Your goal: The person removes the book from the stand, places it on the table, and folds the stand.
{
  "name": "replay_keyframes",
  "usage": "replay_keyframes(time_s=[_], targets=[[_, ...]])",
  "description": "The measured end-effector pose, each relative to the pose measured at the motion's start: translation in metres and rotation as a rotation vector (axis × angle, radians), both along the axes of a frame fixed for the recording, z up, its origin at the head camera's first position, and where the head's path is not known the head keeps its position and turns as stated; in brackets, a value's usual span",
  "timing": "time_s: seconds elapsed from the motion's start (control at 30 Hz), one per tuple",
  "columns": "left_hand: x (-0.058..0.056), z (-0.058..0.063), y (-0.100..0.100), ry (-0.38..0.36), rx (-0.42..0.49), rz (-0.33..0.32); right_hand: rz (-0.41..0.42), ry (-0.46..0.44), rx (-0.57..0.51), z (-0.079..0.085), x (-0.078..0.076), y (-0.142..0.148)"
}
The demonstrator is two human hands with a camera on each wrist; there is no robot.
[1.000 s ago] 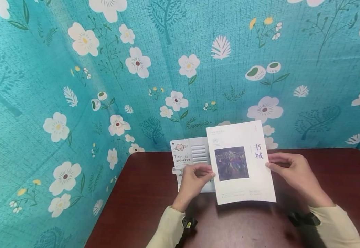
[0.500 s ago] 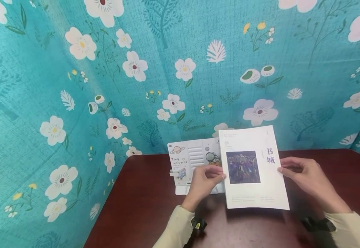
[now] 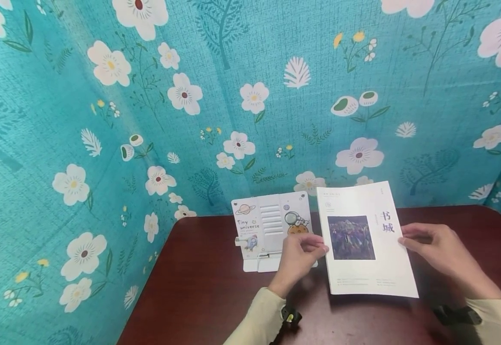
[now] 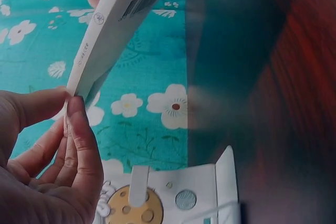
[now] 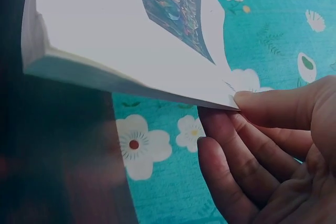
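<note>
A white paperback book [image 3: 358,273] with a dark square picture on its cover is held up above the table, facing the head camera. My left hand [image 3: 300,258] pinches its left edge, the spine side, between thumb and fingers. On the opposite side my right hand [image 3: 438,249] pinches the right edge. The left wrist view shows the spine and a barcode on the back of the book [image 4: 100,35]. In the right wrist view the thumb lies on the cover and fingers are beneath the book [image 5: 105,30]. Behind my left hand stands a white book stand [image 3: 272,215] printed "Tiny universe".
The dark red-brown table [image 3: 190,287] carries the book stand near its back edge. A teal flowered cloth [image 3: 216,96] hangs behind and to the left of the table. Small clips and a wire support project from the stand's front.
Both hands have carried the book to the right and slightly down in the head view, away from the book stand. More of the stand's printed front shows now.
</note>
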State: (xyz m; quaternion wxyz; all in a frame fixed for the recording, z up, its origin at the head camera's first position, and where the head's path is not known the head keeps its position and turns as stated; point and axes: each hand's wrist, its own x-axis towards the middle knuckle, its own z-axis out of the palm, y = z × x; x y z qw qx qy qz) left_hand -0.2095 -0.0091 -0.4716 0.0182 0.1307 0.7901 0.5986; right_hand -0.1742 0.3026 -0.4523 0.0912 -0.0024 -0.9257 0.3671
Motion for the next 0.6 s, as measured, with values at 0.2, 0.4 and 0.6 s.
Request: replay_keyframes(time_s=[0.2,0.4,0.6], targets=[[-0.002,-0.006,0.013,0.027,-0.023,-0.018,0.006,-0.023,0.016,-0.008,0.0,0.014],[-0.003,-0.012,0.025,-0.002,-0.053,-0.009,0.009,-0.057,0.036,-0.013,-0.001,0.024],[-0.004,-0.019,0.036,-0.029,-0.085,0.015,0.018,-0.129,0.04,-0.017,-0.004,0.033]])
